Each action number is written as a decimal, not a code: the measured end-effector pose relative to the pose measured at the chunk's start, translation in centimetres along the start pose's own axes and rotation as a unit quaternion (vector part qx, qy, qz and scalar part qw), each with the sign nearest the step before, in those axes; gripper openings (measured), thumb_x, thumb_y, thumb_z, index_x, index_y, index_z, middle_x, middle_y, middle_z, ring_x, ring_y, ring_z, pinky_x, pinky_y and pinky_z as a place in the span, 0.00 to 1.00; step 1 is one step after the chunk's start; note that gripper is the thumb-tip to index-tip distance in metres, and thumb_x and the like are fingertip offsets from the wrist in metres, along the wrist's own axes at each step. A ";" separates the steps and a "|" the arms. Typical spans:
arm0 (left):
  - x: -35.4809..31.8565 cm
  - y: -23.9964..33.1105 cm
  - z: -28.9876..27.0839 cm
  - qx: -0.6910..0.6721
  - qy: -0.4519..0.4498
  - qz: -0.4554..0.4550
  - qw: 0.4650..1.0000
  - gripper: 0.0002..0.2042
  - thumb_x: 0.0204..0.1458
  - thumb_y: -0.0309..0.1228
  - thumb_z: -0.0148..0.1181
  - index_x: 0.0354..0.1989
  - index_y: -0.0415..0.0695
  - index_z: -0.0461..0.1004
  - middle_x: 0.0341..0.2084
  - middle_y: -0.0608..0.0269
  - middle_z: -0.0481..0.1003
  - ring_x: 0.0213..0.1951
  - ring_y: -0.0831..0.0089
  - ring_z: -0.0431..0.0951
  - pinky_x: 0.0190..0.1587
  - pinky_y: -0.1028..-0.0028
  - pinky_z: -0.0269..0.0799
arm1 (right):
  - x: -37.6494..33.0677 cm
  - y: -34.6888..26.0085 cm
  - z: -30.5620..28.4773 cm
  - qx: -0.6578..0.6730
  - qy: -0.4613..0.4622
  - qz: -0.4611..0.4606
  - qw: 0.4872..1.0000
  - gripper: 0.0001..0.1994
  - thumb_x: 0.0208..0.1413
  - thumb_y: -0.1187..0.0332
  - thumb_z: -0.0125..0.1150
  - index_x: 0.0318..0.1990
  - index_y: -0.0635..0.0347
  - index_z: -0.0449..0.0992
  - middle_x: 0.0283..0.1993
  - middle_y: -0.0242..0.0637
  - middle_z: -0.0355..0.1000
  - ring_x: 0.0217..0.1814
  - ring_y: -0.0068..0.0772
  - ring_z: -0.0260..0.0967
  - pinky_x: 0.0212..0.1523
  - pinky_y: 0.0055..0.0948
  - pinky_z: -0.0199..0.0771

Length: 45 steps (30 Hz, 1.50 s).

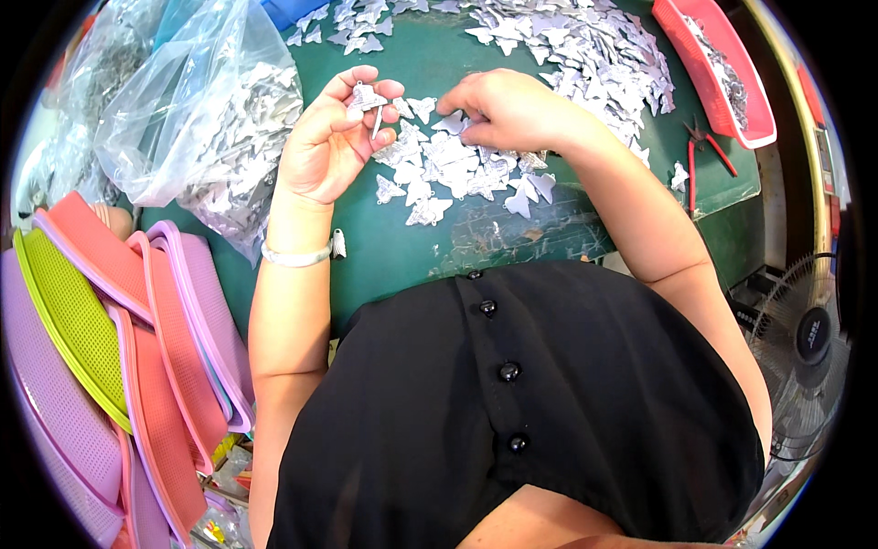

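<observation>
My left hand [331, 137] is raised over the table, its thumb and fingers closed on a small silver metal butterfly charm [367, 97] with a thin stem pointing down. To its right, my right hand [514, 108] hovers low, palm down, with bent fingers spread over a loose pile of similar charms [445, 163]. One grey charm [450, 123] shows between its index finger and thumb; whether they touch it is hard to see. Several pieces of the pile lie flat and overlap on the green table [384, 265].
A larger heap of charms [604, 55] covers the far right. Beyond it stands a pink basket [765, 128] of metal parts, near red-handled pliers [692, 174]. A clear bag [229, 119] of charms sits left, above stacked plastic baskets [174, 339]. A fan [809, 339] stands right.
</observation>
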<state>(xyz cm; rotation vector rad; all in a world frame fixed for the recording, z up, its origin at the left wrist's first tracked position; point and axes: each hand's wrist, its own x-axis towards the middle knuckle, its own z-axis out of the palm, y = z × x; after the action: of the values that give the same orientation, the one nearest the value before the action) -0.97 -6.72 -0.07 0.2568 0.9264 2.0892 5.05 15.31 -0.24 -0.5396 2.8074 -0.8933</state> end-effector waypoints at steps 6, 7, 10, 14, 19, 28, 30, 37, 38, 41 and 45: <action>-0.3 0.0 -0.7 0.347 0.142 0.015 0.927 0.10 0.45 0.25 0.55 0.39 0.40 0.71 0.26 0.67 0.70 0.26 0.80 0.67 0.30 0.79 0.64 | 0.1 -0.1 0.6 -0.047 0.031 -0.054 0.997 0.08 0.43 0.70 0.58 0.33 0.60 0.75 0.30 0.38 0.69 0.32 0.39 0.68 0.33 0.34 0.67; -0.5 0.0 -0.6 0.456 0.149 0.026 0.877 0.10 0.46 0.25 0.55 0.38 0.40 0.72 0.25 0.70 0.69 0.27 0.82 0.66 0.30 0.82 0.62 | 0.2 0.2 0.8 -0.036 0.058 -0.054 0.996 0.08 0.44 0.70 0.57 0.33 0.60 0.74 0.30 0.38 0.69 0.32 0.39 0.68 0.33 0.34 0.67; -1.2 0.0 -0.2 0.582 0.139 0.000 0.802 0.09 0.44 0.26 0.58 0.36 0.42 0.74 0.23 0.76 0.66 0.26 0.86 0.62 0.30 0.85 0.59 | 0.6 1.3 1.1 0.049 0.135 -0.042 0.989 0.07 0.50 0.68 0.54 0.32 0.63 0.74 0.28 0.34 0.69 0.28 0.31 0.67 0.29 0.27 0.66; -1.6 -0.3 -0.1 0.679 0.090 -0.042 0.727 0.12 0.40 0.26 0.62 0.36 0.41 0.74 0.20 0.73 0.65 0.25 0.85 0.62 0.28 0.82 0.61 | 0.3 1.3 -0.8 0.645 0.069 0.058 0.758 0.07 0.52 0.71 0.49 0.31 0.63 0.73 0.36 0.34 0.69 0.25 0.21 0.62 0.22 0.18 0.59; -1.2 -0.6 0.0 0.715 0.083 -0.033 0.694 0.08 0.39 0.27 0.63 0.26 0.40 0.71 0.20 0.70 0.67 0.23 0.82 0.63 0.26 0.81 0.61 | 0.1 0.2 -1.1 0.691 0.087 0.082 0.713 0.05 0.47 0.71 0.56 0.30 0.63 0.73 0.26 0.32 0.70 0.23 0.21 0.62 0.21 0.20 0.61; -2.1 0.4 -1.2 0.150 0.078 -0.049 0.984 0.08 0.47 0.24 0.53 0.37 0.42 0.68 0.31 0.58 0.73 0.32 0.71 0.74 0.29 0.80 0.67 | 0.0 -2.0 0.9 0.096 -0.028 0.060 0.993 0.10 0.40 0.70 0.62 0.32 0.62 0.74 0.20 0.35 0.68 0.22 0.26 0.64 0.26 0.27 0.64; -2.3 0.4 -1.7 0.056 0.058 -0.034 0.996 0.11 0.49 0.23 0.48 0.43 0.41 0.66 0.36 0.54 0.72 0.35 0.69 0.74 0.30 0.78 0.70 | 0.4 -2.0 0.9 0.082 -0.052 0.062 0.993 0.10 0.38 0.69 0.62 0.30 0.62 0.74 0.23 0.39 0.70 0.25 0.33 0.68 0.29 0.31 0.67; -3.1 0.5 -0.4 0.329 0.123 -0.068 0.934 0.12 0.47 0.24 0.55 0.42 0.39 0.70 0.25 0.67 0.71 0.26 0.77 0.70 0.27 0.83 0.64 | -0.3 1.1 -0.4 0.695 -0.015 0.003 0.719 0.04 0.47 0.73 0.53 0.31 0.60 0.70 0.33 0.35 0.66 0.22 0.16 0.58 0.20 0.15 0.58; -3.0 0.0 0.7 0.396 0.147 -0.059 0.904 0.10 0.42 0.25 0.61 0.36 0.39 0.74 0.19 0.73 0.68 0.22 0.82 0.66 0.25 0.84 0.60 | -0.2 1.2 -0.6 0.728 -0.002 -0.025 0.685 0.05 0.48 0.73 0.52 0.33 0.60 0.69 0.33 0.36 0.66 0.22 0.16 0.58 0.19 0.15 0.57; -2.9 -1.1 0.6 0.653 0.112 -0.046 0.748 0.12 0.39 0.26 0.62 0.35 0.39 0.74 0.17 0.72 0.66 0.21 0.82 0.64 0.25 0.79 0.61 | -0.1 0.4 -1.0 0.706 0.010 0.036 0.707 0.05 0.47 0.72 0.56 0.32 0.60 0.70 0.28 0.32 0.67 0.22 0.17 0.59 0.19 0.17 0.57; -3.0 -1.1 1.7 0.742 0.102 -0.053 0.661 0.13 0.36 0.30 0.63 0.33 0.43 0.74 0.18 0.61 0.69 0.24 0.65 0.71 0.28 0.68 0.65 | 0.0 -1.2 -0.6 0.444 0.022 0.122 0.887 0.07 0.45 0.70 0.60 0.31 0.62 0.74 0.25 0.30 0.70 0.24 0.20 0.64 0.24 0.21 0.63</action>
<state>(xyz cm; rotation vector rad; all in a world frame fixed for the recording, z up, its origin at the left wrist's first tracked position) 2.45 -7.67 0.82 0.7451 2.5281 0.7372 5.28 14.72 0.94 -0.0190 2.0596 -1.9249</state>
